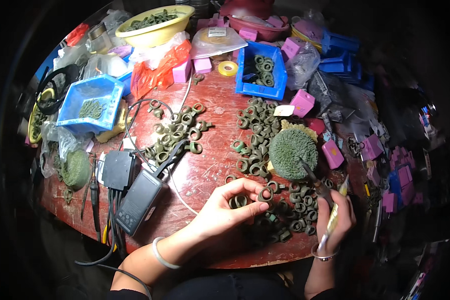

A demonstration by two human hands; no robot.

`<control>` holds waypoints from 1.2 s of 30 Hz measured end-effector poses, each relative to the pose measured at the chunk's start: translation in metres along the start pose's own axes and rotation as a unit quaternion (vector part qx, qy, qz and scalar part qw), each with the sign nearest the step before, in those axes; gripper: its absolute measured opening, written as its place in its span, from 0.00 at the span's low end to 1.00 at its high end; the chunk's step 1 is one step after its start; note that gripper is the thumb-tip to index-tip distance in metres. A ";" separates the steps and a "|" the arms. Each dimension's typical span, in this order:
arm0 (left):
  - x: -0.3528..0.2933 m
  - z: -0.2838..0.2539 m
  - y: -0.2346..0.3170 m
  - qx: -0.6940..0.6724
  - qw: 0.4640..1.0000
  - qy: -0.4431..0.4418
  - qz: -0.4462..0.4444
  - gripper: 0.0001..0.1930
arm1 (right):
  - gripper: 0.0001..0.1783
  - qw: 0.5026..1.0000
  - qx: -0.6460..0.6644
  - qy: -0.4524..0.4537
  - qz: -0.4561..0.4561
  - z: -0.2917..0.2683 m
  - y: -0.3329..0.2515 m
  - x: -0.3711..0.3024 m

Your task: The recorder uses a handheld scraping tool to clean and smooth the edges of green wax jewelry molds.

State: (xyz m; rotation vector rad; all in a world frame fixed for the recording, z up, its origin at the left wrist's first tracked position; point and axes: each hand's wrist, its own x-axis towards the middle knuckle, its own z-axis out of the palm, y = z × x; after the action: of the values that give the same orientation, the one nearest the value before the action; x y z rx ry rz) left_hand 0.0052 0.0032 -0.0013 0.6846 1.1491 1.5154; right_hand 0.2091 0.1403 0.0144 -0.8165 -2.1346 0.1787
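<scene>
The fingers of the left hand (225,207) are pinched nearly together, thumb against forefinger, on a small dark green ring (266,200) held up over the tabletop (210,165), toward its near edge and right of centre. The right hand (341,220) has its fingers curled closed around a dark pen-shaped tool (323,191), along with a yellow-and-white stick (333,220) that slants upward. The tool's tip overlaps a round green pad (292,150); whether it touches, I cannot tell. Loose rings (300,205) crowd between the hands and run beside the pad toward the far edge, and a second cluster (177,127) lies left of centre. Toward the left edge sit a black power adapter (143,202) and, farther back, a light blue bin (77,124) of small green pieces. Near the far edge stand a blue bin (259,90) containing rings, a yellow tape roll (228,68) and, at the far left corner, a heaped yellow basin (152,37). Pink blocks (302,103) are scattered toward the right edge.
</scene>
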 end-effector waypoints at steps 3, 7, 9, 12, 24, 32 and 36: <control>0.000 0.001 0.001 -0.008 1.000 0.004 0.002 0.12 | 0.22 0.997 0.076 0.018 0.028 0.000 -0.005 -0.020; -0.002 0.004 0.008 -0.017 1.000 0.010 -0.004 0.11 | 0.20 0.996 0.088 -0.012 -0.022 0.008 -0.008 -0.022; -0.002 0.003 0.007 -0.019 1.000 0.012 -0.003 0.11 | 0.20 0.995 0.095 -0.016 -0.027 0.009 -0.006 -0.022; -0.001 0.002 0.003 0.014 1.000 0.009 0.014 0.11 | 0.20 0.994 0.093 -0.036 -0.034 0.011 -0.005 -0.022; -0.002 0.005 0.008 -0.023 1.000 0.016 -0.012 0.11 | 0.24 0.994 0.078 -0.063 -0.034 0.009 -0.007 -0.022; -0.002 0.005 0.007 -0.021 1.000 0.014 -0.010 0.11 | 0.20 0.995 0.068 -0.054 -0.054 0.010 -0.004 -0.022; -0.003 0.005 0.008 -0.023 0.999 0.012 -0.018 0.11 | 0.21 0.994 0.073 -0.058 -0.052 0.010 -0.007 -0.021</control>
State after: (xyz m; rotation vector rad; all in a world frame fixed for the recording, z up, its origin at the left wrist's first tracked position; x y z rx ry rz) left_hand 0.0075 0.0024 0.0082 0.6130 1.1344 1.5190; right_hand 0.2073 0.1238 -0.0031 -0.6219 -2.2366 0.3317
